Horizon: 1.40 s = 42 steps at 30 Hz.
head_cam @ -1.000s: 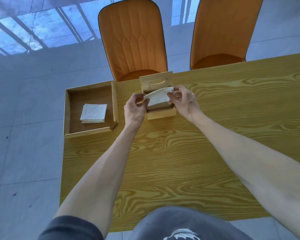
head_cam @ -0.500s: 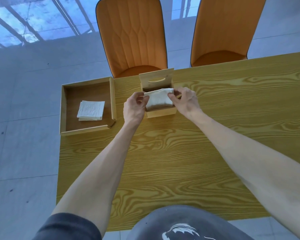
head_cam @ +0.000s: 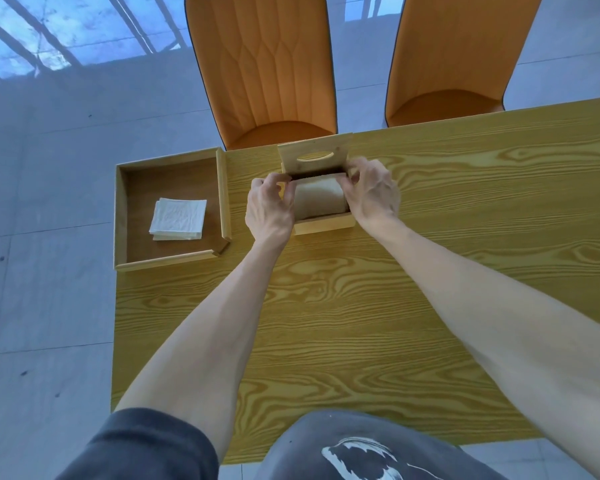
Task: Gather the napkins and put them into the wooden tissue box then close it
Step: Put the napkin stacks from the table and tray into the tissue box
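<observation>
The wooden tissue box (head_cam: 324, 226) stands on the table's far side, and its slotted lid (head_cam: 315, 154) is tipped up at the back. A folded wad of napkins (head_cam: 317, 199) sits in the box mouth, bulging above the rim. My left hand (head_cam: 269, 209) pinches its left end and my right hand (head_cam: 371, 192) pinches its right end. A second small stack of white napkins (head_cam: 178, 219) lies in the wooden tray (head_cam: 168, 261) to the left.
The tray sits at the table's far left corner, close to the edge. Two orange chairs (head_cam: 262, 71) (head_cam: 454, 53) stand behind the wooden table (head_cam: 343, 323). Grey floor lies on the left.
Both hands have lowered the napkin wad from above the box into its opening. The view has tilted slightly, and the tray stack has not moved.
</observation>
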Tool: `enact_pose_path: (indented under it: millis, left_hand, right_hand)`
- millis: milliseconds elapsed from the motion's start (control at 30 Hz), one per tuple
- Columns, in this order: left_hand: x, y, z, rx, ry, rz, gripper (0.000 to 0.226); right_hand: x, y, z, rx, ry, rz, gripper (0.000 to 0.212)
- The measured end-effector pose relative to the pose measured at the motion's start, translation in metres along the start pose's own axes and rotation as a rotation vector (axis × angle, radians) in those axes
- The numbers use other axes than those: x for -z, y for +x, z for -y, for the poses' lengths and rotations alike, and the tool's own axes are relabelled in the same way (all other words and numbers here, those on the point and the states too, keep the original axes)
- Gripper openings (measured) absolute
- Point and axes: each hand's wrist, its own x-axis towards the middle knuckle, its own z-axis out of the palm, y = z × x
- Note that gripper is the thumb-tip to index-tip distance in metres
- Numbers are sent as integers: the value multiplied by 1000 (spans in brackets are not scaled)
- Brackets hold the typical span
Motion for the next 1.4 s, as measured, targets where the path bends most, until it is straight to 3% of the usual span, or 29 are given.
enact_pose_path:
  millis: [633,1100,1400]
  left_hand:
    - [51,-35,38,60,-21,-48,30]
    - [142,-48,145,144,-31,-138,36]
    - [160,4,184,210,-79,-22,46]
  right_hand:
    - [8,-50,16,122,89,-55,24]
    - [-56,-103,114,243,106,100,37]
    - [-109,-96,183,61,272,319,39]
